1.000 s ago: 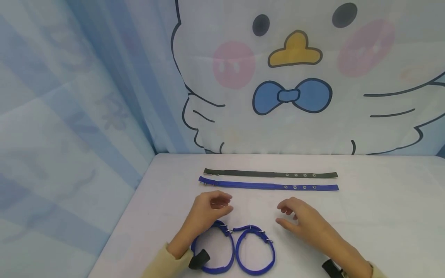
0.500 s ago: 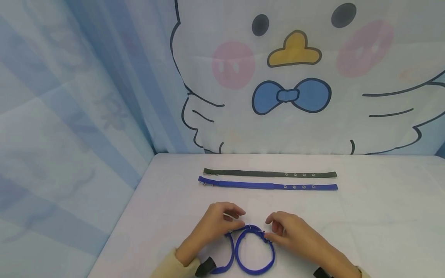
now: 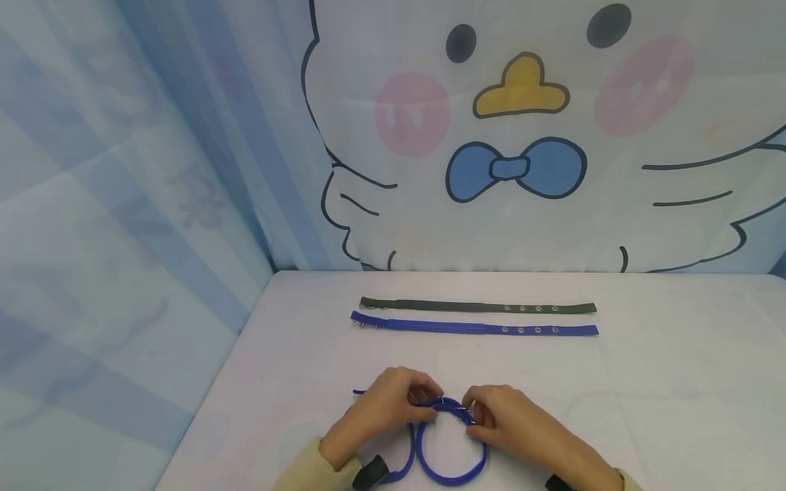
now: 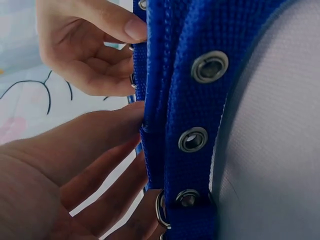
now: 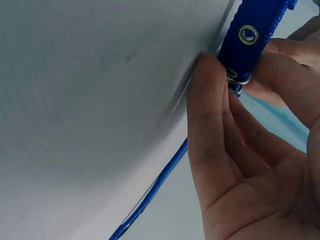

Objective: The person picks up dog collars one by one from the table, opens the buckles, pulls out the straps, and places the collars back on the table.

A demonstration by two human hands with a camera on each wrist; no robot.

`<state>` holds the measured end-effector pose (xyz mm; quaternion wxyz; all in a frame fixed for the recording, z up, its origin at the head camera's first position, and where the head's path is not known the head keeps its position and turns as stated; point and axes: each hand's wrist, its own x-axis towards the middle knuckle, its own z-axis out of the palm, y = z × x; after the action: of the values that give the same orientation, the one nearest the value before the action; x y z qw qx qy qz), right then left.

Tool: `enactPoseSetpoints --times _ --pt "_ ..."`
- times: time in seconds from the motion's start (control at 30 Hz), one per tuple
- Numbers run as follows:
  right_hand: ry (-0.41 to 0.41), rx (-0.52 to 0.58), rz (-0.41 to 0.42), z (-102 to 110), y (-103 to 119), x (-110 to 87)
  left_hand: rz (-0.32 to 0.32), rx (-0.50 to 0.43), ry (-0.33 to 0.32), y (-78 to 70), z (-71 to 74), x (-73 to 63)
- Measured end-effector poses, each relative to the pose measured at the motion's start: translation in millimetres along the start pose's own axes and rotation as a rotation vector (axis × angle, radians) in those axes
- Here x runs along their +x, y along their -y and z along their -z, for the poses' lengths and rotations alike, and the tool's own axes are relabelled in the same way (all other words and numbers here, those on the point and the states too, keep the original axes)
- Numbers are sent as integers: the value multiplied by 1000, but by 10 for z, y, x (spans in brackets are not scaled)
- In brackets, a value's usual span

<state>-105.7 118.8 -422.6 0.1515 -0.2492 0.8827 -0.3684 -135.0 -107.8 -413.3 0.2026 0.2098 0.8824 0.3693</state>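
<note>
At the bottom edge, the frame cuts off the black wristband on the right arm; the one on the left arm shows more fully. The left hand and forearm hide much of the second blue loop. Beside it on the worktop lies the held blue loop, its far side clamped between thumb and fingers of both the left hand and the right hand. The left wrist view shows metal eyelets, indistinct from the head; the right wrist view shows a metal ring, partly covered by fingers. Farther off lie a straight blue strap and a green strap, before a printed backdrop.
</note>
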Motion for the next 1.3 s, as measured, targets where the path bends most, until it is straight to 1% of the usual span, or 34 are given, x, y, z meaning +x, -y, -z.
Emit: enactPoseSetpoints --times 0.13,0.33,0.43,0.53,0.67,0.73,0.83,1.07,1.17,1.3 --pt "-12 -9 14 -7 2 7 -16 -3 -8 -11 9 -9" --pt "-50 -13 23 20 44 0 -63 -44 -63 5 31 -18" --pt "-72 -23 15 51 81 -5 -86 -72 -85 15 44 -21" --pt "-95 -36 17 88 119 -13 -102 -87 -111 3 61 -30" --pt "-136 -52 -16 146 182 -20 -83 -121 -163 -36 97 -52" --pt "-162 -54 -45 173 218 -26 -76 -145 -192 -56 121 -65" --pt "-207 -63 -71 195 263 -35 -66 -173 -210 -81 155 -75" --pt "-303 -105 -58 206 330 -66 -43 -227 -201 -113 167 -67" --pt "-335 -113 -47 210 355 -85 -53 -228 -215 -117 159 -65" --pt "-379 -136 -22 215 385 -111 -84 -227 -234 -135 156 -64"
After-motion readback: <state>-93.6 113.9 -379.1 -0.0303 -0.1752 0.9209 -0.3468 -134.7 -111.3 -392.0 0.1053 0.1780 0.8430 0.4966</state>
